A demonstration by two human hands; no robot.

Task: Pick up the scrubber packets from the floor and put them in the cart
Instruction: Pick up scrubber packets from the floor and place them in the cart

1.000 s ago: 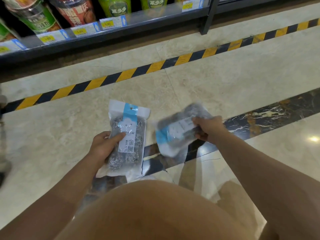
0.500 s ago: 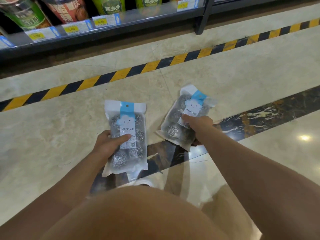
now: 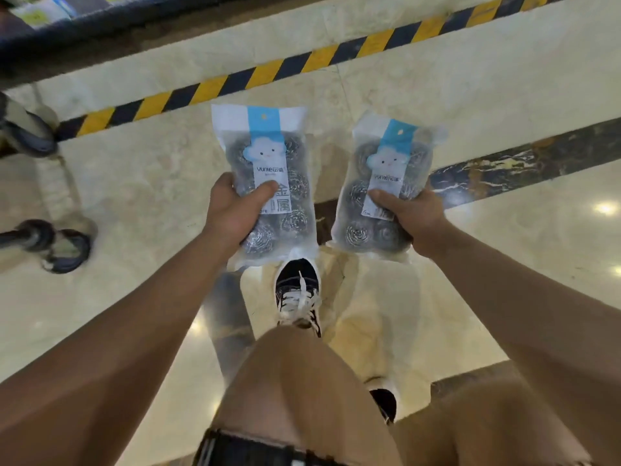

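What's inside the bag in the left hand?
Shiny steel scrubber balls show through the clear left bag. The label and the left hand cover some, so the full count cannot be seen.

I see a yellow-and-black hazard stripe [image 3: 289, 67] crossing the far marble floor [image 3: 504, 82], a dark shelf edge [image 3: 100, 21] beyond, my black sneaker [image 3: 297, 290] near.

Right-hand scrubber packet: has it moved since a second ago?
Yes. The right-hand packet, gripped by the right hand, swung upright from sideways and now spans the dark marble strip.
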